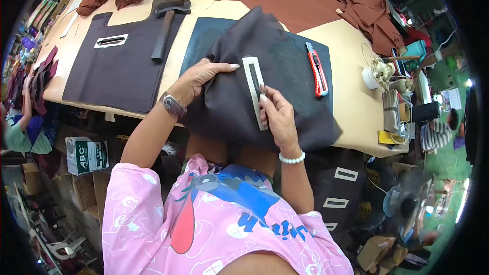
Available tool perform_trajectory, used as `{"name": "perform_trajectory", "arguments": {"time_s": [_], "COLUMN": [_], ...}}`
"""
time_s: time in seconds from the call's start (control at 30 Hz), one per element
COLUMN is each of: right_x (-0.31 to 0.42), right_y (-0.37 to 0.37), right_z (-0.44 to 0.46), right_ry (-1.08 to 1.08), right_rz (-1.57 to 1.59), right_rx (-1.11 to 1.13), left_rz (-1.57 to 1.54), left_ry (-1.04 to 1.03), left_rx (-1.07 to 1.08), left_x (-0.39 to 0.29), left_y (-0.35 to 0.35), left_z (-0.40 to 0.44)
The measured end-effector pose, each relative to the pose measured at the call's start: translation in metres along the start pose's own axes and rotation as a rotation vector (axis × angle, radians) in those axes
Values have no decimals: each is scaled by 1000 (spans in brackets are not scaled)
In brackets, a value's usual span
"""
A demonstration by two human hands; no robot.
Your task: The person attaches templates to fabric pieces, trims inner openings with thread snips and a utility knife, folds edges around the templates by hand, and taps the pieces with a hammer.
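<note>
Here's the white frame [254, 94] on the dark cloth [219, 99], long axis running eleven to five. It's at ten o'clock from the right hand [279, 117], the nearer one, fingertips pinched together, on what I can't tell! Left hand [197, 79] at nine, its grip partly hidden.

Tin [87, 156]: we read "ABC" in white capitals on its green label [94, 161]; the finer print is too small.
Pink shirt [147, 214]: we make out blue lettering [275, 228], apparently "Stitch", broken by folds.
</note>
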State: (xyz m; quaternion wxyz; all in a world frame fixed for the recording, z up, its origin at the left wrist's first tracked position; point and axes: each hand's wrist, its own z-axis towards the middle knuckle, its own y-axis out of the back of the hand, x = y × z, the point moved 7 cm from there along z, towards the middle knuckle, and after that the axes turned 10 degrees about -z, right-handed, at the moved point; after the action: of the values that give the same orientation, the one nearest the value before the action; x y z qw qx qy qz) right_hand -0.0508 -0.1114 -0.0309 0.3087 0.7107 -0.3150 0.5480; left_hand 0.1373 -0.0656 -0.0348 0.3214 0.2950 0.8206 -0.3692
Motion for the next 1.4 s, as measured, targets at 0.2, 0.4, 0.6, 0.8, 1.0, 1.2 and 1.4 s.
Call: {"name": "perform_trajectory", "arguments": {"time_s": [0.2, 0.4, 0.6, 0.8, 1.0, 1.2, 1.4], "right_x": [-6, -5, -2, -3, 1, 14, 16], "right_y": [-8, -4, -6, -6, -1, 3, 1], "right_z": [-25, -26, -28, -28, -24, -20, -19], "right_ry": [25, 61, 9, 4, -23, 11, 2], "right_rz": [176, 161, 151, 147, 150, 174, 239], "right_rx": [-12, -35, 4, 11, 27, 26, 62], "left_rz": [-112, -176, -156, -224, -144, -158, -160], "left_ry": [-39, 24, 17, -272, -361, -450, -411], "left_rx": [11, 201, 182, 70, 8, 98, 143], "left_x": [11, 24, 31, 25, 5, 7, 13], "left_y": [-18, -34, -27, -24, -40, -51, -51], "left_z": [-23, -15, -8, -7, -34, -46, -48]}}
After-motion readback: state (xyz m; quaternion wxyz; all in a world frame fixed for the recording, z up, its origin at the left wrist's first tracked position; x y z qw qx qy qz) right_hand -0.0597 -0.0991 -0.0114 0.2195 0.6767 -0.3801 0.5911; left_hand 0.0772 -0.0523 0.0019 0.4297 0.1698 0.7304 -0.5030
